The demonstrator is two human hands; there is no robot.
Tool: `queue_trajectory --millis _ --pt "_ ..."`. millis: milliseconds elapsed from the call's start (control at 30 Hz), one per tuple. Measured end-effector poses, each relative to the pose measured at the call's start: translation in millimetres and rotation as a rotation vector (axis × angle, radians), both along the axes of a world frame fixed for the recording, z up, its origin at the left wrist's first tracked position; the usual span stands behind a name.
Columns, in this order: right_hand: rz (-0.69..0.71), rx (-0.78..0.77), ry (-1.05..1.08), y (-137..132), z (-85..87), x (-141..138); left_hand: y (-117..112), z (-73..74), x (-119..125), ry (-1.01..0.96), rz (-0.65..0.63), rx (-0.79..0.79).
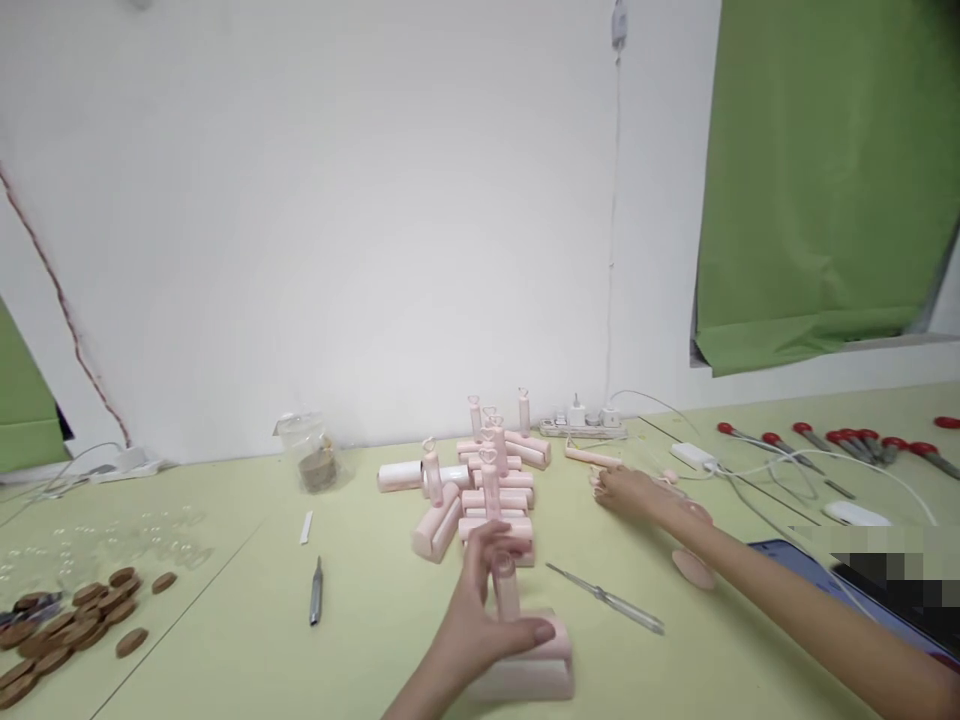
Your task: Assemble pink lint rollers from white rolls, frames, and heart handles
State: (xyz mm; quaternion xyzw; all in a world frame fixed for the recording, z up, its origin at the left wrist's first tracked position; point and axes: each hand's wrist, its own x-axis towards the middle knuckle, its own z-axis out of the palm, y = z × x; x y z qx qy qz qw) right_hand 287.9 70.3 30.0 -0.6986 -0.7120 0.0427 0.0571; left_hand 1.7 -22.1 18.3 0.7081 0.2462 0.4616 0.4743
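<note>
Near the front edge, a pink twin-cylinder piece (540, 675) with an upright clear pink tube (508, 590) is gripped in my left hand (480, 620), thumb in front and fingers behind the tube. My right hand (619, 487) reaches out to the right, its fingers bunched over a small pink part that I cannot make out. Just behind it lies a slim pink bar (592, 455). Several similar pink pieces (502, 500) with upright tubes crowd together beyond my left hand. A flat pink oval (694, 568) lies beneath my right forearm.
A clear-handled screwdriver (615, 602) rests between my arms; a grey pen-like tool (316, 595) lies to the left. Brown wooden discs (82, 625), a plastic bag (315, 460), a power strip (581, 430), white cables, a phone (817, 585) and red-ended tools (847, 440) surround the work area.
</note>
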Motion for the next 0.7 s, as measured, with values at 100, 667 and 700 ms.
queue_trajectory --millis 100,667,700 --pt "0.034 0.023 0.049 -1.2 -0.2 1.8 5.3 -4.4 19.6 0.063 0.023 -0.222" --pt "0.407 0.16 1.123 -109.1 44.7 -139.9 -1.7 3.8 14.5 0.426 0.088 -0.313" --pt "0.398 0.167 1.123 -108.4 45.0 -139.9 -1.5 2.7 14.2 0.423 0.089 -0.325"
